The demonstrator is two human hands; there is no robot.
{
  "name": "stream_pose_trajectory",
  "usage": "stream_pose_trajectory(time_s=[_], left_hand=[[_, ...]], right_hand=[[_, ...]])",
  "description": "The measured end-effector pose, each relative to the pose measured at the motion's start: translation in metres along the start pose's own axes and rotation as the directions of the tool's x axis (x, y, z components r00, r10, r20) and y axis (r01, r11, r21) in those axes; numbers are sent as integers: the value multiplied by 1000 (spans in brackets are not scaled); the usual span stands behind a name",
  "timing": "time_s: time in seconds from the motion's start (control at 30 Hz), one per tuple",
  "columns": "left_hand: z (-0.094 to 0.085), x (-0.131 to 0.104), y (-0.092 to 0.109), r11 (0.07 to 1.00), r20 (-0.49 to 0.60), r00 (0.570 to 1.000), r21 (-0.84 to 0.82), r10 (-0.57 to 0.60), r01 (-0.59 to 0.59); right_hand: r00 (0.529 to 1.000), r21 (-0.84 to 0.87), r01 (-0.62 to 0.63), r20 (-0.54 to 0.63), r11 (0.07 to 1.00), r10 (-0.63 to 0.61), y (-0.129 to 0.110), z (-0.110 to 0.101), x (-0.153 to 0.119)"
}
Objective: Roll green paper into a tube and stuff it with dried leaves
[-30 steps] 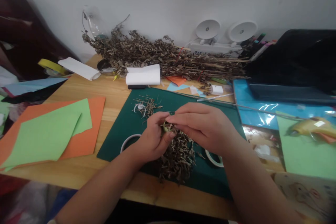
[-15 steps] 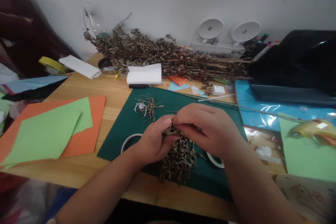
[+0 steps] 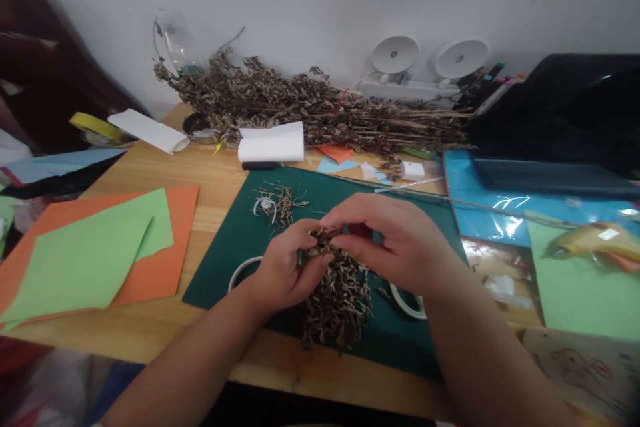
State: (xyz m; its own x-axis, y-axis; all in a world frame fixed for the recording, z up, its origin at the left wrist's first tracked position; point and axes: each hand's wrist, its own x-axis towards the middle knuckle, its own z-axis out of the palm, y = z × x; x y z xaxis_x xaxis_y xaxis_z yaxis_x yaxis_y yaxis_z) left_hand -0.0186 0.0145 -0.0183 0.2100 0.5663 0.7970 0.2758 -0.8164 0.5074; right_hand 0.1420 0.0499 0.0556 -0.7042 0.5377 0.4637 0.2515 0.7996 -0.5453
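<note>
Over the green mat [image 3: 227, 240], my left hand [image 3: 285, 263] is closed on a small piece covered in dried leaves [image 3: 323, 235], with a bit of green at its edge. Thumb and fingers of my right hand [image 3: 395, 233] pinch at the top of the same piece. Just beneath both hands lies a pile of dried leaves [image 3: 337, 307]. Thin dried stems [image 3: 286, 203] sit at the mat's upper left, beside a small white ring-shaped thing [image 3: 265, 207]. Two white rings, one at the left [image 3: 234, 278] and one at the right [image 3: 411, 307], are partly hidden by my arms.
A long bundle of dried plants [image 3: 300, 100] lies along the wall. A white paper roll [image 3: 273, 147] stands before it. Green [image 3: 100, 253] and orange sheets [image 3: 186, 227] lie left. To the right are a dark laptop-like object [image 3: 565, 127] and a yellow glue gun [image 3: 585, 240].
My fingers have parted slightly around the leaf-covered piece, so more of it and its green bit show. The whole view has shifted a little.
</note>
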Motion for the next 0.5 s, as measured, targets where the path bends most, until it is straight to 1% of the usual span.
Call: stream_pose_trajectory(time_s=[0.13, 0.27, 0.37, 0.5], left_hand=[[-5, -2, 2, 998, -23, 999, -60, -23, 22], [-8, -6, 3, 992, -83, 989, -55, -122, 118], [-6, -7, 3, 982, -114, 976, -59, -184, 178], [-1, -8, 3, 973, -282, 938, -163, -204, 162]], right_hand=[[996, 38, -41, -82, 998, 44, -2, 6, 1], [992, 77, -5, -127, 997, 15, -3, 14, 3], [987, 97, 39, -157, 995, -23, -2, 18, 5], [981, 140, 75, -186, 987, -48, 0, 21, 5]])
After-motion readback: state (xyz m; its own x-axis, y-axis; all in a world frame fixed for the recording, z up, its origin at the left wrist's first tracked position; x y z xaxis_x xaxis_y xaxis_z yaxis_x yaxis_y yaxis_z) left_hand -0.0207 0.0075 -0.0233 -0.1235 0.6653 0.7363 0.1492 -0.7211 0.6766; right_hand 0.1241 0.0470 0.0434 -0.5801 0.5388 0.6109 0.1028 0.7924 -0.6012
